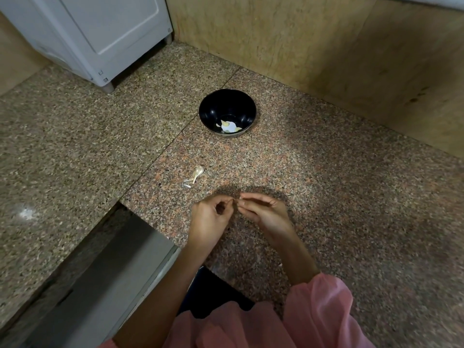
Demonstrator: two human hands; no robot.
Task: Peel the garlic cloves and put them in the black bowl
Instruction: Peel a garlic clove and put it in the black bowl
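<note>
Low over the speckled desk (326, 197), garlic skins (193, 175) lie left of centre; nearer, the left hand (208, 219) and right hand (263, 212) meet, fingers curled, pinching something too small to tell. Farther off, the black bowl (213, 106) holds peeled cloves (227, 124).

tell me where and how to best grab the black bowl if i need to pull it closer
Take the black bowl by its near rim, coming from above: thumb inside, fingers outside. It stands upright and open on the counter, with free space all round, and its rounded wall gives a poor grip lower down. Keep the thumb clear of the garlic at the bottom.
</note>
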